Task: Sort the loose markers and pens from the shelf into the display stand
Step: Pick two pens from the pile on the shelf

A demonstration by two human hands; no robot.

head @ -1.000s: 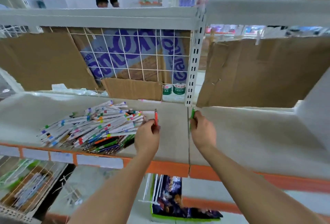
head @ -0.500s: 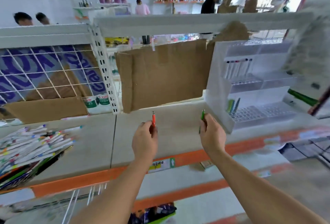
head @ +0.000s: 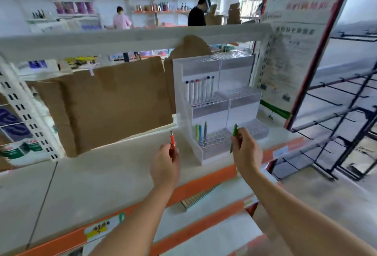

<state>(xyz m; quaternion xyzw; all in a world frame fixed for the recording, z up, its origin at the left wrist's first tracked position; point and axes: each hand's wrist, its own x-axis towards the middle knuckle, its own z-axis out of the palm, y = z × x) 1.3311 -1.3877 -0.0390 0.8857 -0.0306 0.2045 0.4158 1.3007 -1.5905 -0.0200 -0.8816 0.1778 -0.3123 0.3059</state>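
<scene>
two pens up, stand dead ahead

right hand (head: 245,149) pinches the green pen (head: 234,136) upright, tip down, right in front of the display stand (head: 212,112) and nearest its bottom hole row. left hand (head: 165,165) grips the red pen (head: 172,142) upright too, just left of the stand's side wall, so the right looks first in.

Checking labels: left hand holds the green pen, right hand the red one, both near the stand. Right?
Swapped. In the head view the left hand holds the red pen and the right hand the green pen. Both are near the stand, as you said.
</scene>
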